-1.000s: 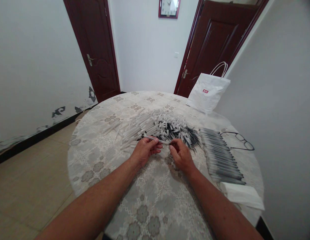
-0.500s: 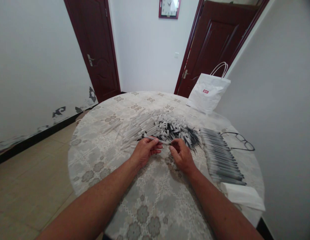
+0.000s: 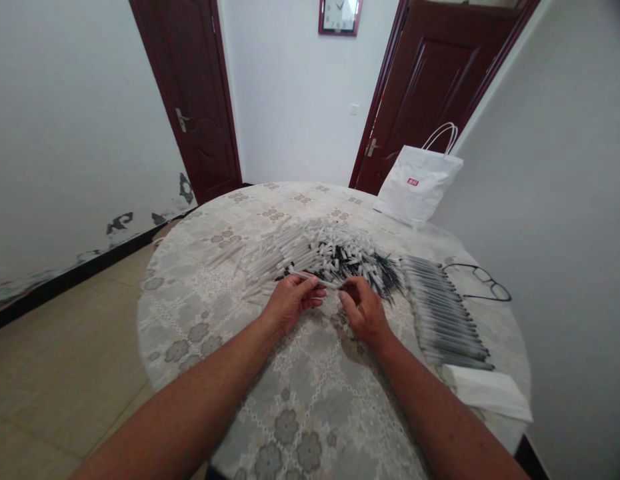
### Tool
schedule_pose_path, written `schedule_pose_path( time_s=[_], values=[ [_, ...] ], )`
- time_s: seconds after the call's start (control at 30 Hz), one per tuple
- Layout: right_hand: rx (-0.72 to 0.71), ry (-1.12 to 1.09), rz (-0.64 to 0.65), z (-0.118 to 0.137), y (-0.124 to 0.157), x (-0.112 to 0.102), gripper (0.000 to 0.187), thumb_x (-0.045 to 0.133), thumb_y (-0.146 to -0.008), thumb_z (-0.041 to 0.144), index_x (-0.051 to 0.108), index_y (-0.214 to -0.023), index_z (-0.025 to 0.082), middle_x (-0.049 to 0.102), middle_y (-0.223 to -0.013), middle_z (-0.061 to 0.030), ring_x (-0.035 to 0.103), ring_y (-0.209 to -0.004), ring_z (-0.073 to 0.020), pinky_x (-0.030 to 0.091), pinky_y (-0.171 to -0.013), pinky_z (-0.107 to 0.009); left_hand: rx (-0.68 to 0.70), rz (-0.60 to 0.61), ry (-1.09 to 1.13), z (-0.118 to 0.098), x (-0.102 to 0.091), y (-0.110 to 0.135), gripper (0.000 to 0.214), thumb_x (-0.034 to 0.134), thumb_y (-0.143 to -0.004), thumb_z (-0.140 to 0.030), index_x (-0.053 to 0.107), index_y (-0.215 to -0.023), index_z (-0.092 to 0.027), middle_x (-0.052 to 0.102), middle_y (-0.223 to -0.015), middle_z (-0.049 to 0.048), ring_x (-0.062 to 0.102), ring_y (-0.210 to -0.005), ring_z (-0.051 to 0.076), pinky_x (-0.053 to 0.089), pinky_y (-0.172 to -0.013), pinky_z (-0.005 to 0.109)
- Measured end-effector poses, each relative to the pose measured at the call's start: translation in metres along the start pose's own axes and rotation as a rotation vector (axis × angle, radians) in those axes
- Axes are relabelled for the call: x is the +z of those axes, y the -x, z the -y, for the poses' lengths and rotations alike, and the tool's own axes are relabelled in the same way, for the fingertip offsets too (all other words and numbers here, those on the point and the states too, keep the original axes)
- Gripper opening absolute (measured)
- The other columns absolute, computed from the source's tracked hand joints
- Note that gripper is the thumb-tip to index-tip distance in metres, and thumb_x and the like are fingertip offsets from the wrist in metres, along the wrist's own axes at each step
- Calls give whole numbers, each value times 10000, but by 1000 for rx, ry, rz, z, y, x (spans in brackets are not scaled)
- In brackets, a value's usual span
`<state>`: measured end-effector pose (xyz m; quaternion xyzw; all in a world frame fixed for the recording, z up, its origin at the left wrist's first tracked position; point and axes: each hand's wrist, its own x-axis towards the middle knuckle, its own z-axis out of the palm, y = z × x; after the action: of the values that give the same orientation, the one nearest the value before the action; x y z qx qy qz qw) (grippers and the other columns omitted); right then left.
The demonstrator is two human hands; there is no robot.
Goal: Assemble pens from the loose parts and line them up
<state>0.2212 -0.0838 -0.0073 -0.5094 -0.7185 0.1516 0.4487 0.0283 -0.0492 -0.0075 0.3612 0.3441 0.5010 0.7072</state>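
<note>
My left hand (image 3: 294, 298) pinches a slim whitish pen (image 3: 326, 283) near its middle, with the pen lying almost level above the table. At the pen's right end, the fingers of my right hand (image 3: 361, 303) are closed on it; the tip is hidden by them. Just beyond both hands spreads a heap of loose pen parts: white barrels (image 3: 285, 250) to the left, small white caps (image 3: 357, 243) and thin black refills (image 3: 387, 270) to the right. A row of pens with dark ends (image 3: 445, 310) lies side by side, right of my right hand.
A round table (image 3: 190, 393) wears a flowered cloth. Eyeglasses (image 3: 483, 280) lie beyond the pen row, and a folded white bundle (image 3: 487, 390) sits nearer me. At the back right stands a white paper bag (image 3: 420, 183) by the wall.
Both hands stay in nearly the same place, still on the pen. The whole view has shifted very slightly.
</note>
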Motion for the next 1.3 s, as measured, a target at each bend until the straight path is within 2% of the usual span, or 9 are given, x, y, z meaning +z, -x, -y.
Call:
schedule_pose_path(
  time_s=[0.1, 0.27, 0.33, 0.47, 0.57, 0.77, 0.97, 1.13, 1.3],
  values=[
    [-21, 55, 18, 2, -1, 0, 186, 458, -981, 350, 570, -935, 208, 621, -794, -16, 576, -726, -162, 421, -680, -263, -1, 13, 3, 0, 0, 0, 260, 778, -791, -307, 637, -928, -136, 746, -889, 107, 718, -727, 174, 594, -615, 265],
    [-8, 56, 64, -2, -2, 1, 366, 348, -1026, 366, 528, -745, 216, 573, -690, -8, 558, -695, -160, 401, -657, -264, -12, 26, -2, 1, 2, 2, 274, 786, -785, -309, 639, -933, -131, 744, -870, 105, 718, -730, 170, 596, -621, 263],
    [10, 17, 58, -2, -1, 1, 340, 352, -1024, 369, 555, -799, 212, 594, -723, -11, 570, -703, -159, 412, -658, -261, -15, 16, -3, 1, 2, 2, 267, 780, -790, -305, 639, -935, -132, 746, -873, 107, 718, -731, 170, 597, -622, 264],
    [-2, -5, 32, 1, -1, -1, 192, 482, -971, 368, 570, -1012, 202, 631, -829, -15, 587, -722, -156, 426, -667, -256, -11, -2, 0, 0, 2, 1, 256, 767, -799, -297, 632, -940, -132, 747, -880, 111, 716, -720, 170, 595, -609, 262],
    [-32, 56, 34, 1, -1, -1, 195, 463, -977, 357, 577, -931, 207, 618, -792, -17, 576, -727, -163, 408, -661, -261, -12, 2, 1, 0, 2, 2, 264, 774, -792, -299, 634, -939, -129, 744, -872, 110, 713, -718, 170, 594, -606, 260],
    [-11, 55, 95, -2, -1, -1, 366, 365, -1018, 376, 519, -726, 219, 561, -673, 0, 542, -665, -158, 386, -638, -264, -6, 18, -14, 1, 3, 3, 257, 775, -792, -314, 648, -911, -126, 739, -857, 107, 708, -717, 167, 593, -613, 266],
    [-2, 12, 64, 2, 1, -4, 216, 459, -983, 393, 572, -976, 209, 619, -774, -5, 583, -700, -164, 420, -657, -260, 9, 28, -2, 3, 0, 1, 292, 789, -780, -338, 644, -924, -129, 741, -898, 111, 706, -718, 163, 597, -633, 283],
    [-10, 69, 80, 3, 2, -4, 273, 405, -1006, 392, 553, -857, 218, 588, -721, 0, 557, -688, -164, 403, -651, -262, 14, 47, -14, 3, 0, 0, 296, 795, -773, -338, 642, -910, -124, 735, -886, 116, 700, -713, 162, 594, -630, 277],
    [46, -2, 112, 2, 2, -1, 363, 364, -1023, 411, 498, -741, 227, 555, -646, 12, 526, -625, -153, 396, -616, -260, 15, 55, -33, 4, -1, 0, 297, 787, -780, -344, 647, -917, -121, 734, -883, 118, 701, -716, 165, 593, -631, 277]
  ],
)
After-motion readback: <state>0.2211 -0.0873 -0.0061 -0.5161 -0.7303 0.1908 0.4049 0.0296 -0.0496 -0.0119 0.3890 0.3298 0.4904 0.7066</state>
